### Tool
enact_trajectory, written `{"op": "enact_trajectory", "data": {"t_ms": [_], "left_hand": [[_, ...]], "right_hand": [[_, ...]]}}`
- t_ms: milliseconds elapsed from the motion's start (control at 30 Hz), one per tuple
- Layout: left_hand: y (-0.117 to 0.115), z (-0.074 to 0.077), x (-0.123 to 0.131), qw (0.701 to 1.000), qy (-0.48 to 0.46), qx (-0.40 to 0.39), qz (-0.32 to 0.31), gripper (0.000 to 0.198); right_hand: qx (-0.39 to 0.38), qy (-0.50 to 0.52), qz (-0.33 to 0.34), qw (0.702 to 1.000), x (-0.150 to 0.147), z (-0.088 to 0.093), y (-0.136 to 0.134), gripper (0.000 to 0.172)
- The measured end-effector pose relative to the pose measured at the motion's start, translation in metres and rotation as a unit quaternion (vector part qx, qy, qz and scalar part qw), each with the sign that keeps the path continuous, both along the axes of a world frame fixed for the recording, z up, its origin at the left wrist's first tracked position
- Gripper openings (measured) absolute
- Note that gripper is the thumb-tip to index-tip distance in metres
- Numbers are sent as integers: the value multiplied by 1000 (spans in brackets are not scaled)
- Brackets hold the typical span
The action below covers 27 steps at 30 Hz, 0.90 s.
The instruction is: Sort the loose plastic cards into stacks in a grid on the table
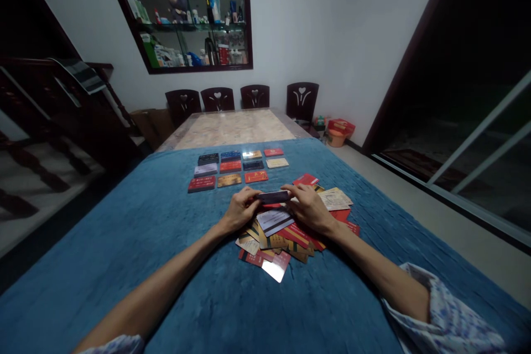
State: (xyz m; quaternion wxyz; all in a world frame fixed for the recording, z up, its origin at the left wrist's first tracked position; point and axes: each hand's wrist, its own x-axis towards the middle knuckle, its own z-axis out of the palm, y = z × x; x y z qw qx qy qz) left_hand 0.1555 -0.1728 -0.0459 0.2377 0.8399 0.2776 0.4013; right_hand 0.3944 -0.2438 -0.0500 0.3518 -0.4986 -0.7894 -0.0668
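Note:
My left hand (240,209) and my right hand (306,207) together pinch a dark card (272,197) by its two ends, held flat just above a loose heap of cards (286,235) on the blue cloth (166,243). Both hands have their fingers closed on the card. Beyond the hands, several cards lie laid out in neat rows (236,166), red, dark, gold and pale ones side by side. A red card (306,179) and pale paper slips (335,198) lie at the right of the heap.
The blue cloth covers the near part of a long table; bare marbled tabletop (232,128) shows beyond. Several dark chairs (254,96) stand at the far end. A wall cabinet (191,16) hangs above. A staircase (50,121) is left, a glass door (477,144) right.

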Motion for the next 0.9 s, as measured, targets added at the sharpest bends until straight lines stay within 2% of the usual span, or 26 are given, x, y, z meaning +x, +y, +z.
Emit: {"op": "enact_trajectory", "data": {"t_ms": [133,300,700,900], "left_hand": [[2,-2,0,1000,8,14,2,27],[3,-6,0,999,18,34,1,41],[5,-8,0,997,37,58,37,40],[2,-7,0,996,27,73,38,44]], "right_hand": [[5,-26,-16,1000,-4,0,2,43],[10,-44,-16,999,-5,-1,5,45],[6,-65,-24,998,-5,-4,7,50],[33,-71,-17,997,-7,-4,9,51]]}}
